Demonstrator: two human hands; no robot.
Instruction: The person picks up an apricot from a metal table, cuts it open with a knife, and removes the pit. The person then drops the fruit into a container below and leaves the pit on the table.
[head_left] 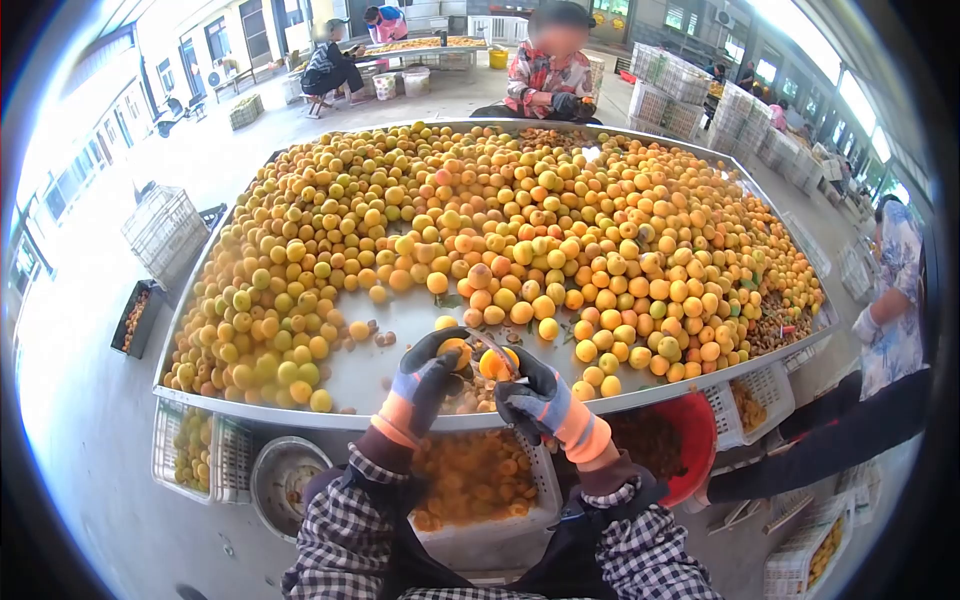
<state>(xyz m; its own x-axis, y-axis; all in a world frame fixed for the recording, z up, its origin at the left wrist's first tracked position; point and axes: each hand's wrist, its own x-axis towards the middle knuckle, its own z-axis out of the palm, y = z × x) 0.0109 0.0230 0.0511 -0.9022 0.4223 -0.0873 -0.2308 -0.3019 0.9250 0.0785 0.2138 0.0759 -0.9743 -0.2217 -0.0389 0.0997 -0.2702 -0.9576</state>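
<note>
My left hand (428,378), in a dark glove with an orange and grey cuff, is closed on an apricot (456,353) at the near edge of the metal table. My right hand (540,392), gloved alike, has its fingers pinched on the end of a thin curved tool (488,343) that arcs towards the left hand. Between the two hands, right at the right fingertips, is an opened apricot (497,364) with orange flesh showing. Brown apricot pits (478,397) lie on the table under the hands.
Heaped apricots (450,215) cover much of the metal table (400,320). Below its near edge stand a white crate of apricot halves (478,480), a red tub (690,440) and a metal basin (285,480). People sit across the table (548,75) and stand at right (890,290).
</note>
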